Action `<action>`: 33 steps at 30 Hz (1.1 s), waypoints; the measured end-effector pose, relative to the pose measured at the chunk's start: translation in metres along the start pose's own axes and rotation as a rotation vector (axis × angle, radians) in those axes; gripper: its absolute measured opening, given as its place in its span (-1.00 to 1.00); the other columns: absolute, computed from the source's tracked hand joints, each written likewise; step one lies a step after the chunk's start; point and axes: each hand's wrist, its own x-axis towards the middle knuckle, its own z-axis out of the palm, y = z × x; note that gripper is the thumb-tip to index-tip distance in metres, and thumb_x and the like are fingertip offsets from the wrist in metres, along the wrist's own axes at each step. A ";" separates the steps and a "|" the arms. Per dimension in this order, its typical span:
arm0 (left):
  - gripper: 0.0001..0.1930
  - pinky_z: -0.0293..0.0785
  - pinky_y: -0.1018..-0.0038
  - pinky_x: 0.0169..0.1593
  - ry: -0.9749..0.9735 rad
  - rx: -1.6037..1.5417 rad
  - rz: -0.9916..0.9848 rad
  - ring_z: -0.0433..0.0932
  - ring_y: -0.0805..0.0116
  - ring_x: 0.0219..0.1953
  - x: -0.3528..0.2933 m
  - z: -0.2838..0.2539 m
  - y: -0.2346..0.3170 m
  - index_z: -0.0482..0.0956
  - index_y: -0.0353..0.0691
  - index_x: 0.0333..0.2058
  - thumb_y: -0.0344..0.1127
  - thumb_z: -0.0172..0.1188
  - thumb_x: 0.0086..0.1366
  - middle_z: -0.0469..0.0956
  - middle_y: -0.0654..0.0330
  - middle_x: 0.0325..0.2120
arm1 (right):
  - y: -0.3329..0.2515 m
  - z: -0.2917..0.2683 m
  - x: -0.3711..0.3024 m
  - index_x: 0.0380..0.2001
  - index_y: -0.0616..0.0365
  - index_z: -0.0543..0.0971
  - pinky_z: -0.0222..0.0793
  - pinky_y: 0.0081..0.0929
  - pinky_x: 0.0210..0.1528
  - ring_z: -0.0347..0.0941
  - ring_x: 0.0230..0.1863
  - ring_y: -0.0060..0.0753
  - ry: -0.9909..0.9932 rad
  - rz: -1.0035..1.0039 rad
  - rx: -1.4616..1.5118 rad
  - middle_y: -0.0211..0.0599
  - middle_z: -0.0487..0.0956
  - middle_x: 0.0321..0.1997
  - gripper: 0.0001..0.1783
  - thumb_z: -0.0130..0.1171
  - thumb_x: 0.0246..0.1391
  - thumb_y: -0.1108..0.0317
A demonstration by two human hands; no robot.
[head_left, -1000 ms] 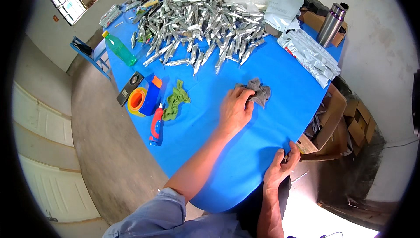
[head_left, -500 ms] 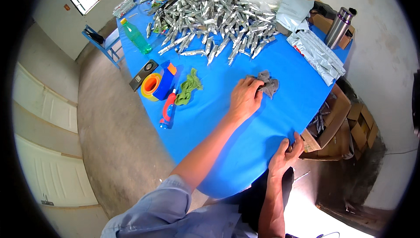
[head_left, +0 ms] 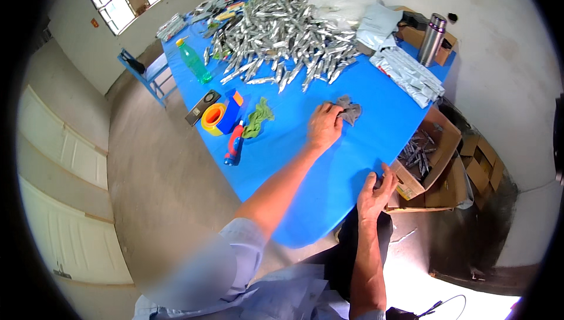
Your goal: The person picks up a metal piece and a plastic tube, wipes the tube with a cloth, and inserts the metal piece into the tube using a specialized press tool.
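On the blue-covered table (head_left: 299, 196), my left hand (head_left: 325, 126) reaches out with curled fingers on a crumpled grey cloth (head_left: 351, 110). Its fingertips grip the cloth's left side, while the rest of the cloth lies spread on the tabletop. My right hand (head_left: 376, 195) is at the table's near right edge, thumb and fingers apart, holding nothing. Left of the grey cloth lies a crumpled green cloth (head_left: 257, 118). Beside that are a red and blue tool (head_left: 234, 143) and a blue tape dispenser (head_left: 226, 114) with an orange and yellow roll.
A large pile of silver packets (head_left: 288, 38) covers the far table. At left stand a green bottle (head_left: 194, 62) and a black box (head_left: 202, 107). A steel flask (head_left: 432, 41) and grey plastic bags (head_left: 408, 74) sit at right. Below the right edge is a cardboard box (head_left: 437, 143) holding packets.
The view has shifted, showing more of the far end and the box at right. My left hand remains on the grey cloth, and my right hand stays by the table edge.
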 end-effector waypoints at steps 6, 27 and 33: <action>-0.69 0.57 0.16 0.00 -0.035 -0.042 -0.006 0.61 -0.02 -0.01 -0.001 -0.009 0.005 0.65 -0.15 -0.05 -0.43 0.33 0.20 0.63 0.09 -0.10 | 0.002 0.001 0.000 0.23 0.18 0.52 0.41 -0.14 0.19 0.42 0.18 0.09 0.025 0.026 0.014 0.07 0.36 0.26 -0.52 0.20 0.29 0.28; -0.65 0.58 0.02 -0.08 -0.119 0.282 -0.444 0.66 -0.12 -0.11 0.058 -0.032 -0.081 0.67 -0.19 -0.08 -0.07 0.35 0.31 0.63 -0.01 -0.14 | -0.008 0.008 0.007 0.11 0.21 0.56 0.38 -0.22 0.14 0.36 0.21 -0.05 0.081 0.133 0.025 0.05 0.36 0.20 -0.63 0.16 0.27 0.37; -0.80 0.56 0.11 -0.21 0.046 0.121 -0.343 0.69 -0.03 -0.27 0.051 -0.032 -0.111 0.72 -0.22 -0.30 -0.20 0.31 0.32 0.66 0.03 -0.37 | -0.009 0.011 0.004 0.11 0.21 0.56 0.35 -0.20 0.20 0.36 0.22 -0.02 0.078 0.173 0.047 0.05 0.36 0.20 -0.64 0.15 0.29 0.35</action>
